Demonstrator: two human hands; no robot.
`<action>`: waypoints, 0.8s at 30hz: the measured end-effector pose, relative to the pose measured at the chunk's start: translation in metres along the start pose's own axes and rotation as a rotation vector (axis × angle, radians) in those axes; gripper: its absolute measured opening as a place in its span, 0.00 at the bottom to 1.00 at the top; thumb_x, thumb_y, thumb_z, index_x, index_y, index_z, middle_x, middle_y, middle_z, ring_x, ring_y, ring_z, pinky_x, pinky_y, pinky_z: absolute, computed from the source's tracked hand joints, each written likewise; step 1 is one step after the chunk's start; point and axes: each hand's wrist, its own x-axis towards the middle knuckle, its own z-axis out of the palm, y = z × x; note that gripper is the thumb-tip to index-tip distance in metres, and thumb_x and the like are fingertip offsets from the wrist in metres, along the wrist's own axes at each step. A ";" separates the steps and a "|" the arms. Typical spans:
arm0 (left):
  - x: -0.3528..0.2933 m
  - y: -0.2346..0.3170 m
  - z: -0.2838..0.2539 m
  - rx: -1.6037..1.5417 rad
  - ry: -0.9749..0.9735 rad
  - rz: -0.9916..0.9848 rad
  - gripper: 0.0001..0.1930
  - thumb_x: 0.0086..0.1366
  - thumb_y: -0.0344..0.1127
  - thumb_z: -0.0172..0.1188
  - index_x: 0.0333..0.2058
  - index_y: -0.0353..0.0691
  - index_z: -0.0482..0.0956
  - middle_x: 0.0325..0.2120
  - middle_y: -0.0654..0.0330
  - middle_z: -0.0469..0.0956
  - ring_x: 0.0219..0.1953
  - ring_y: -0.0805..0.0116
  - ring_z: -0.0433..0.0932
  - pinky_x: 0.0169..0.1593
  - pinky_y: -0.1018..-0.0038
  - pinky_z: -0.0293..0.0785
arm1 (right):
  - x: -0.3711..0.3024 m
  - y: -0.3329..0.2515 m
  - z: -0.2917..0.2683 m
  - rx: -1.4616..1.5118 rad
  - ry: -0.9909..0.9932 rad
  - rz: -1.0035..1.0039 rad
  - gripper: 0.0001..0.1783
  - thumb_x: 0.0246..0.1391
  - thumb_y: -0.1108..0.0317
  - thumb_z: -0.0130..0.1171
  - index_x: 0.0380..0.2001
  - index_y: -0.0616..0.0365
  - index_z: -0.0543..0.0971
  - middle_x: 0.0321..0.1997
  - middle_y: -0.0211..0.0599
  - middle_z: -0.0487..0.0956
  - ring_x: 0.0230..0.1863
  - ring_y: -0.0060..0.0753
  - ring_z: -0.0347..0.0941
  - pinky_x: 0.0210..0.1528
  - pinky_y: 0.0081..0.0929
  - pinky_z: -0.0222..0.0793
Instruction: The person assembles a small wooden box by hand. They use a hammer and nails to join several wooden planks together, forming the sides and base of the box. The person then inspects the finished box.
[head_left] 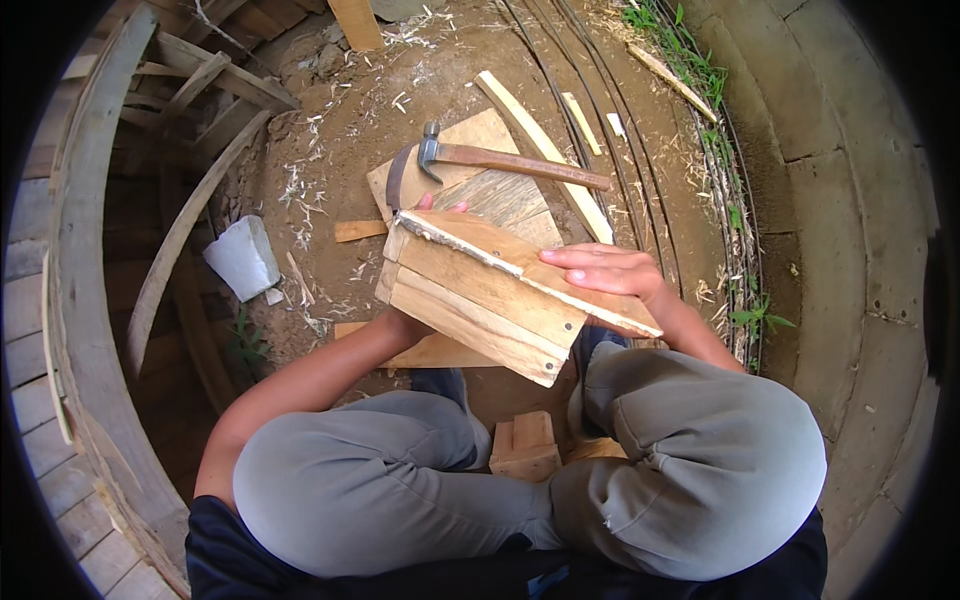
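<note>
Above my knees a partly built wooden box (480, 305), made of nailed planks, is tilted between my hands. Its upper board (480, 245) has a rough, bark-like edge, and nail heads show near the right end. My left hand (440, 204) is wrapped round the box from the left and behind. Only its fingertips show over the top edge; the palm is hidden. My right hand (605, 272) grips the upper board at its right, fingers lying across the wood, thumb out of sight. Just beyond lie a claw hammer (515, 164) and a dark curved blade (401, 180).
Boards (487, 133) lie under the hammer on the dirt ground. A long wood strip (545, 150) and dark rods (600, 90) are to the right, before a concrete wall (830, 220). Left are a pale stone block (243, 258) and timber framing (90, 250). A wooden block (525, 447) stands between my feet.
</note>
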 end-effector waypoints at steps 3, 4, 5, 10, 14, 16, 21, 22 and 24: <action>-0.005 0.013 0.001 -0.244 0.030 -0.076 0.46 0.71 0.48 0.60 0.75 0.49 0.36 0.72 0.52 0.56 0.68 0.60 0.64 0.70 0.60 0.64 | 0.002 0.000 0.003 -0.003 -0.003 -0.017 0.30 0.46 0.67 0.75 0.56 0.55 0.82 0.59 0.52 0.80 0.56 0.56 0.80 0.57 0.43 0.76; -0.006 0.014 0.000 -0.245 0.030 -0.085 0.45 0.72 0.47 0.58 0.75 0.50 0.36 0.72 0.52 0.56 0.69 0.60 0.64 0.70 0.60 0.65 | 0.003 0.001 0.003 -0.005 -0.010 -0.034 0.30 0.47 0.67 0.75 0.56 0.56 0.82 0.59 0.52 0.80 0.56 0.56 0.80 0.57 0.43 0.76; -0.006 0.015 0.000 -0.257 0.026 -0.093 0.43 0.73 0.47 0.57 0.75 0.52 0.37 0.72 0.53 0.56 0.69 0.61 0.64 0.70 0.60 0.65 | 0.004 0.000 0.002 -0.016 -0.020 -0.043 0.29 0.47 0.66 0.75 0.55 0.56 0.82 0.59 0.52 0.80 0.56 0.56 0.80 0.57 0.43 0.76; -0.001 0.014 0.002 -0.185 0.079 -0.096 0.39 0.72 0.44 0.59 0.73 0.44 0.47 0.70 0.52 0.60 0.68 0.61 0.65 0.68 0.62 0.66 | 0.001 -0.004 0.001 -0.031 0.006 0.022 0.29 0.49 0.67 0.74 0.56 0.57 0.81 0.60 0.52 0.80 0.57 0.54 0.79 0.58 0.41 0.75; 0.007 -0.003 -0.003 0.484 0.211 0.218 0.24 0.71 0.42 0.60 0.57 0.29 0.71 0.55 0.48 0.77 0.57 0.63 0.76 0.58 0.68 0.72 | -0.002 -0.028 0.001 0.062 0.045 0.547 0.26 0.56 0.69 0.70 0.59 0.60 0.79 0.57 0.49 0.82 0.57 0.44 0.79 0.58 0.35 0.74; 0.006 -0.002 -0.007 0.563 0.280 0.283 0.21 0.72 0.42 0.59 0.51 0.27 0.74 0.47 0.49 0.81 0.51 0.63 0.80 0.54 0.68 0.74 | -0.007 -0.030 -0.004 0.227 0.053 0.823 0.31 0.60 0.73 0.65 0.65 0.60 0.70 0.56 0.41 0.80 0.57 0.30 0.75 0.59 0.32 0.72; 0.006 0.001 -0.014 0.491 0.368 0.168 0.19 0.73 0.41 0.56 0.46 0.25 0.77 0.40 0.51 0.84 0.46 0.64 0.82 0.49 0.69 0.75 | -0.004 -0.028 -0.027 0.273 0.374 0.758 0.42 0.51 0.83 0.65 0.68 0.57 0.62 0.56 0.37 0.77 0.58 0.28 0.74 0.58 0.31 0.74; 0.005 0.002 -0.016 0.513 0.370 0.188 0.19 0.73 0.41 0.56 0.46 0.25 0.77 0.41 0.52 0.84 0.46 0.64 0.82 0.50 0.69 0.75 | 0.000 -0.032 -0.033 0.231 0.465 0.729 0.42 0.49 0.84 0.66 0.66 0.57 0.63 0.54 0.37 0.78 0.57 0.29 0.75 0.57 0.31 0.75; 0.007 -0.006 -0.020 0.663 0.358 0.324 0.18 0.74 0.39 0.55 0.47 0.26 0.77 0.41 0.52 0.84 0.47 0.64 0.82 0.50 0.69 0.75 | -0.002 -0.040 -0.060 0.112 0.482 0.713 0.39 0.46 0.85 0.67 0.62 0.56 0.66 0.49 0.37 0.81 0.52 0.29 0.79 0.52 0.28 0.78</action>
